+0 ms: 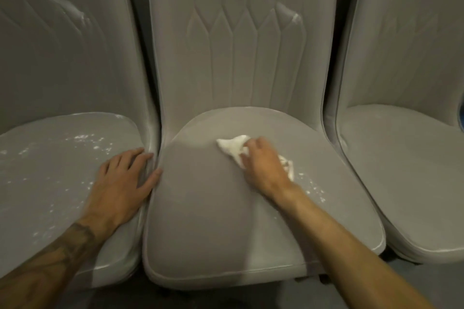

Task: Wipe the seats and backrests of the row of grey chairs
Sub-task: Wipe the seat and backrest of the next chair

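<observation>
Three grey upholstered chairs stand side by side. On the middle chair's seat (206, 208) my right hand (263, 163) holds a crumpled white cloth (232, 147) against the cushion, fingers curled over it. A few white specks (313, 188) lie on this seat right of the hand. My left hand (123, 178) rests flat with straight fingers on the right edge of the left chair's seat (50, 183), its thumb touching the middle seat. White powdery specks (93, 140) are scattered over the left seat. The middle backrest (238, 45) has stitched grooves and a white smear (295, 17).
The left chair's backrest (62, 45) carries a white streak. The right chair (406, 170) shows a seat and backrest with faint pale marks. Dark floor (426, 278) shows below the seats at the lower right.
</observation>
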{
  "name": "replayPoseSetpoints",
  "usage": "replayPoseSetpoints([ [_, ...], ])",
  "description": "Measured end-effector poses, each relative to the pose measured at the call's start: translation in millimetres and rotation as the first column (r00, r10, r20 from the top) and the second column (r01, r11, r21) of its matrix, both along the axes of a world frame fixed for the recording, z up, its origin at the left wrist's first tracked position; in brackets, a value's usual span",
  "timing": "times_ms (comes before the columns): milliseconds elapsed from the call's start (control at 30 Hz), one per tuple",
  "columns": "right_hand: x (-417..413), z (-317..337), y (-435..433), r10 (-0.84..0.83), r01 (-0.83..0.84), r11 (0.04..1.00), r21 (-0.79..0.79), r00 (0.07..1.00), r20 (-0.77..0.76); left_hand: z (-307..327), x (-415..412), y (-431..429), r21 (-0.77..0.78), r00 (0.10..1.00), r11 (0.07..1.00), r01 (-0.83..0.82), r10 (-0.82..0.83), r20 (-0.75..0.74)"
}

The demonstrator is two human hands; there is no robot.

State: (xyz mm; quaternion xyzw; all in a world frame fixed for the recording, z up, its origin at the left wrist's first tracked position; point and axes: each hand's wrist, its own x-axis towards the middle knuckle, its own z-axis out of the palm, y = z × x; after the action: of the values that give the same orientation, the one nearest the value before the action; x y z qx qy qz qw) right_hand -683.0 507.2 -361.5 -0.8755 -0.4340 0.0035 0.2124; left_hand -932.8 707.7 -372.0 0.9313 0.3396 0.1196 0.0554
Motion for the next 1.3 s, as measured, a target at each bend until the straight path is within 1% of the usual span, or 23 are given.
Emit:
replayPoseSetpoints([
  [67,23,-4,-18,-0.170,0.170,0.985,-0.003,0.985,0.020,2,0,-3,-0.011,1.000,1.000,-0.002,0.002,-0.014],
  [133,11,-5,-6,-0.210,0.210,0.978,0.004,0.978,0.013,4,0,-3,-0.013,0.999,1.000,0.002,-0.002,-0.032],
  [167,-2,-6,4,-0.164,0.164,0.986,0.000,0.986,-0.009,5,0,-4,-0.014,0.999,1.000,0.003,-0.004,-0.041],
  [267,-34,-5,19,0.126,-0.125,0.992,0.023,0.991,-0.039,6,0,-5,-0.017,0.999,1.000,-0.002,0.001,-0.049],
  [333,-18,2,3,0.204,-0.205,0.979,0.001,0.978,-0.031,7,-1,-5,-0.022,0.999,1.000,0.007,-0.007,-0.042],
  [400,15,7,-25,0.109,-0.110,0.994,-0.026,0.994,-0.014,7,-2,-4,-0.024,0.999,1.000,0.015,-0.016,-0.034],
  [467,49,8,-53,-0.097,0.098,0.995,-0.036,0.995,0.013,6,-2,-4,-0.023,0.999,1.000,0.019,-0.019,-0.027],
  [533,60,8,-61,-0.277,0.278,0.960,-0.033,0.960,0.030,5,-3,-3,-0.026,0.999,0.999,0.018,-0.018,-0.035],
  [600,45,6,-44,-0.325,0.326,0.945,-0.031,0.946,0.019,5,-2,-3,-0.025,0.999,0.999,0.024,-0.025,-0.033],
  [633,31,4,-34,-0.276,0.276,0.961,-0.022,0.961,-0.004,4,-2,-2,-0.026,0.999,0.999,0.024,-0.025,-0.031],
  [733,-2,0,-25,0.077,-0.078,0.997,-0.002,0.995,-0.059,1,-2,1,-0.025,0.999,0.999,0.027,-0.027,-0.027],
  [767,3,5,-32,0.158,-0.159,0.987,-0.013,0.986,-0.060,0,-2,2,-0.022,0.999,0.999,0.030,-0.030,-0.024],
  [800,17,10,-40,0.184,-0.186,0.982,-0.026,0.981,-0.060,-1,-2,2,-0.023,0.999,0.999,0.029,-0.030,-0.025],
  [833,34,12,-50,0.158,-0.160,0.986,-0.044,0.986,-0.052,-2,-2,3,-0.024,0.999,0.999,0.025,-0.026,-0.026],
  [900,70,16,-69,-0.049,0.047,0.997,-0.063,0.999,-0.021,-2,-1,3,-0.024,1.000,1.000,0.019,-0.019,-0.023],
  [967,86,14,-78,-0.300,0.301,0.953,-0.042,0.953,0.039,-1,0,2,-0.021,1.000,1.000,0.014,-0.014,-0.017],
  [1000,81,11,-73,-0.373,0.375,0.927,-0.018,0.926,0.057,0,0,1,-0.021,1.000,1.000,0.012,-0.013,-0.017],
  [1033,69,8,-65,-0.393,0.393,0.919,0.000,0.919,0.044,1,1,1,-0.024,1.000,1.000,0.011,-0.012,-0.018],
  [1067,55,4,-60,-0.348,0.348,0.937,0.022,0.937,0.018,2,1,0,-0.029,1.000,1.000,0.009,-0.010,-0.021],
  [1133,28,-1,-61,-0.088,0.088,0.995,0.039,0.996,0.001,3,2,0,-0.040,1.000,0.999,0.007,-0.008,-0.025],
  [1200,30,4,-78,0.117,-0.117,0.993,0.005,0.992,-0.039,4,2,0,-0.043,1.000,0.999,0.010,-0.012,-0.029],
  [1233,42,9,-88,0.133,-0.134,0.991,-0.006,0.990,-0.049,4,2,0,-0.041,0.999,0.999,0.012,-0.013,-0.030],
  [1300,71,17,-103,-0.026,0.024,0.999,-0.033,0.999,-0.039,4,1,-1,-0.041,1.000,0.999,0.011,-0.012,-0.021],
])
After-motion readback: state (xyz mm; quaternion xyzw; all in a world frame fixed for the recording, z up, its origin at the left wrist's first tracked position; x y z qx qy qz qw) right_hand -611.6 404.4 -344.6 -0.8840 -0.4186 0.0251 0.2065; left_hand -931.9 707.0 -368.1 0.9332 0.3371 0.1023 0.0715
